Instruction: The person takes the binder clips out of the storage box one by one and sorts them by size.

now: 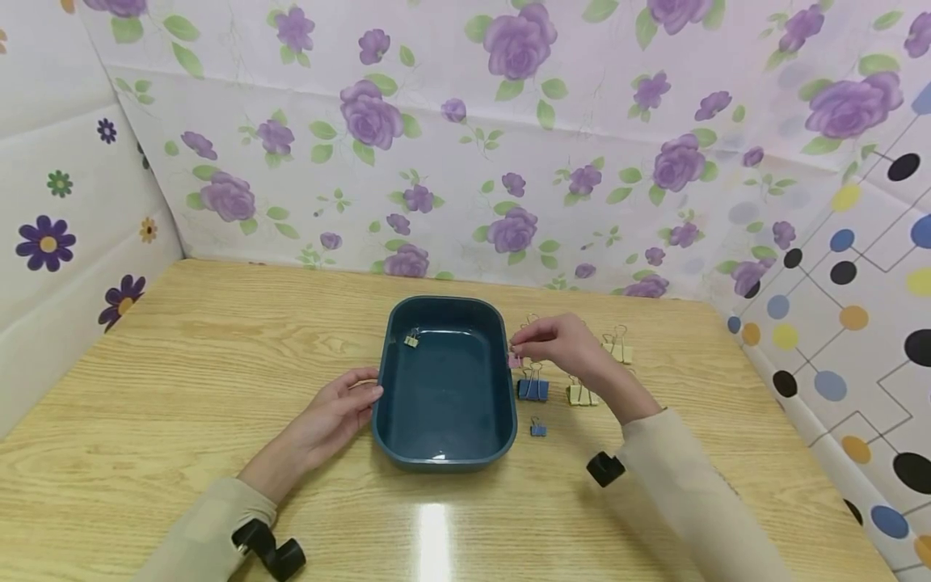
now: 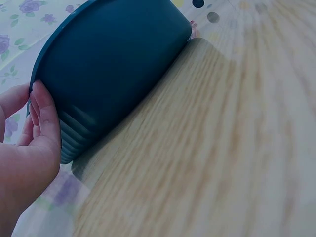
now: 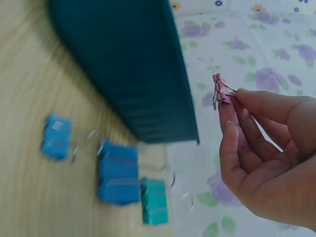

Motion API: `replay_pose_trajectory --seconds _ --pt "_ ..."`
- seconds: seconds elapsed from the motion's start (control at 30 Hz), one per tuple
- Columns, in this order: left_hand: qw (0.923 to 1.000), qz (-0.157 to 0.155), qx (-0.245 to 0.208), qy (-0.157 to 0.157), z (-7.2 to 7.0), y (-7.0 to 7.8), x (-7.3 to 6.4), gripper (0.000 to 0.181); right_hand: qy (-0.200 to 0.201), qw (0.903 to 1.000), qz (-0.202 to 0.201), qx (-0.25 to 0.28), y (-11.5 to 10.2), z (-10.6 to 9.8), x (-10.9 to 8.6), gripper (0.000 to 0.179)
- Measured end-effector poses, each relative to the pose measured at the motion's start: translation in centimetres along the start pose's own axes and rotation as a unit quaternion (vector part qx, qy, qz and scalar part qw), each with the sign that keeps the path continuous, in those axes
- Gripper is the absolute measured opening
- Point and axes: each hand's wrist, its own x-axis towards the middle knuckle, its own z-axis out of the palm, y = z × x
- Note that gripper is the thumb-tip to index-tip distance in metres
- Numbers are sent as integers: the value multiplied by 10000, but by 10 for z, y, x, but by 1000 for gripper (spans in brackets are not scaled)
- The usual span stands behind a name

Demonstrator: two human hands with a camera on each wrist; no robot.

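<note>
My left hand [image 1: 338, 416] holds the left rim of a deep teal plastic bin [image 1: 445, 465], its thumb at the rim and fingers against the outer wall [image 2: 113, 64]. Inside the bin, near the back left, lies a small yellow binder clip [image 1: 411, 341]. Beside the right rim my right hand [image 1: 560, 347] pinches a small pink binder clip [image 3: 222, 91] by its wire handles between thumb and fingers. Below that hand stand a large blue binder clip [image 1: 533, 390] and a small blue one [image 1: 538, 429]. A green binder clip [image 3: 154, 201] shows in the right wrist view.
Yellow binder clips [image 1: 583, 395] [image 1: 618, 351] stand to the right, partly behind the right forearm. The wooden table [image 1: 276, 323] is bounded by a flowered cloth [image 1: 436, 162] at the back and patterned cloths at both sides.
</note>
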Motion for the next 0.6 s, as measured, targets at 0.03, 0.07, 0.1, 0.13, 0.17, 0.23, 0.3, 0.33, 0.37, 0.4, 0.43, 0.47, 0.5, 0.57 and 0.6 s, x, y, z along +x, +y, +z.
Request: replay_pose_trajectory --seconds 0.03,0.07,0.1,0.13,0.17,0.23,0.3,0.33,0.37,0.4,0.43,0.47,0.5,0.57,0.6 --pt "10000 -3 -6 -3 0 0 0 19 10 10000 34 49 4 -2 -2 22" --pt "10000 -10 -8 -2 0 0 0 19 20 10000 48 69 8 -4 -5 23" --pt "10000 -17 -11 -4 0 0 0 19 17 9999 66 76 12 -5 -8 23" --pt "10000 -26 -5 -2 0 0 0 20 17 9999 91 84 16 -7 -10 22" --pt "10000 -29 -5 -7 0 0 0 20 14 9999 120 78 21 -8 -13 22" --pt "10000 -41 -8 -1 0 1 -1 21 19 9999 163 -8 30 -9 -19 20" --pt "10000 -40 -3 15 -1 0 -1 21 10 9997 223 -102 38 -10 -25 19" --pt "10000 -36 4 18 -1 0 -1 21 4 9996 252 -102 42 -11 -28 18" --pt "10000 -32 -2 18 -1 0 -1 20 8 9995 276 -117 45 -11 -31 19" --pt "10000 -30 4 18 -1 0 -1 20 12 9995 302 -108 49 -12 -34 19" --pt "10000 -27 9 14 -1 -1 -1 19 11 9994 329 -88 52 -13 -37 19" --pt "10000 -16 14 3 -1 -1 0 19 18 9994 344 -44 55 -13 -40 20" --pt "10000 -8 17 -10 -1 -1 0 19 30 9993 363 2 57 -14 -43 20" --pt "10000 9 5 -38 -1 -1 1 18 76 9991 409 62 63 -15 -48 21" --pt "10000 23 5 -47 -1 -1 1 18 80 9990 435 76 65 -15 -50 21"
